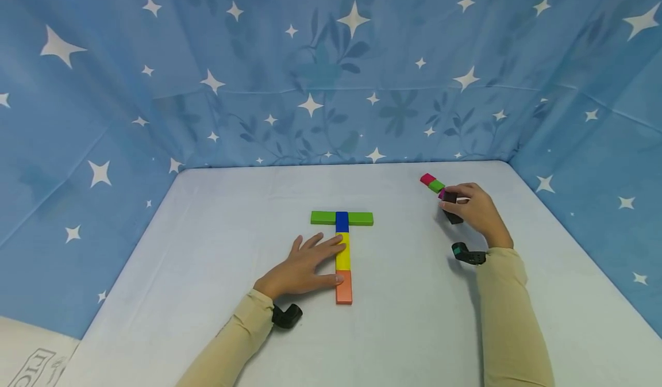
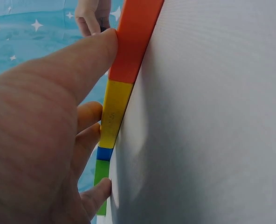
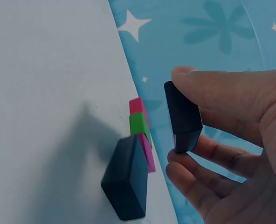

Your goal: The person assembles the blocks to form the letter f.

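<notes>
My right hand [image 1: 481, 213] pinches a black block [image 3: 184, 109] between thumb and fingers at the table's back right. Beside it, a second black block [image 3: 124, 179] rests on the table, at the near end of a short row with a magenta block [image 3: 149, 156], a green block [image 1: 437, 186] and a pink-red block [image 1: 427, 179]. My left hand [image 1: 300, 267] lies with spread fingers over the T-shaped figure. Its thumb touches the orange block [image 1: 343, 294] and a fingertip reaches the yellow section [image 1: 343, 261]. Farther up are a blue block [image 1: 342, 222] and green bars [image 1: 323, 218] on either side.
The white table [image 1: 243, 214] is enclosed at the back and sides by a blue star-patterned curtain [image 1: 310, 59]. A black wrist camera [image 1: 287, 317] is worn on the left wrist, another camera [image 1: 468, 255] on the right. Printed pale cloth [image 1: 36, 349] shows at lower left.
</notes>
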Action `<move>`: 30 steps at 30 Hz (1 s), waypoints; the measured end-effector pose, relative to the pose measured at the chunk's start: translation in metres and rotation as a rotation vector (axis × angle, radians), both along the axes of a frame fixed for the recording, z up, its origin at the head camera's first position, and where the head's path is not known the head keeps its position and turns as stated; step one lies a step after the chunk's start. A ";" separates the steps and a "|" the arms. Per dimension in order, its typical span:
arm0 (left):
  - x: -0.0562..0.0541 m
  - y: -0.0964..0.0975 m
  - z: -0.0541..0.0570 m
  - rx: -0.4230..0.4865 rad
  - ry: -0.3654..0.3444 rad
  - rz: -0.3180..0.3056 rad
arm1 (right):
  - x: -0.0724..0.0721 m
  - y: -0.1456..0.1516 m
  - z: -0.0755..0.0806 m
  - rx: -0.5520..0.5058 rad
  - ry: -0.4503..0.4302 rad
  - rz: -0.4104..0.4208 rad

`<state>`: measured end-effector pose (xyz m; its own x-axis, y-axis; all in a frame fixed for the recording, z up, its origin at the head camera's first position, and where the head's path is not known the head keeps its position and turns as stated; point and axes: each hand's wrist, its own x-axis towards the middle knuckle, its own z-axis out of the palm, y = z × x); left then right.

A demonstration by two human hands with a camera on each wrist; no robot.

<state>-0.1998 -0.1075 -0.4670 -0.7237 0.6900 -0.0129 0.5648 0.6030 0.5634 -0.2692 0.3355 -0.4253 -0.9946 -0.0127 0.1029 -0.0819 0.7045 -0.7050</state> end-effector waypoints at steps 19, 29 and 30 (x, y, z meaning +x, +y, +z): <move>0.001 0.001 0.001 0.018 -0.024 0.004 | -0.023 -0.041 0.002 0.033 0.074 0.106; 0.000 0.001 -0.001 0.009 -0.016 0.008 | -0.041 -0.071 -0.001 0.025 0.100 0.193; 0.000 0.001 -0.001 0.009 -0.015 0.009 | -0.044 -0.075 0.000 0.027 0.098 0.203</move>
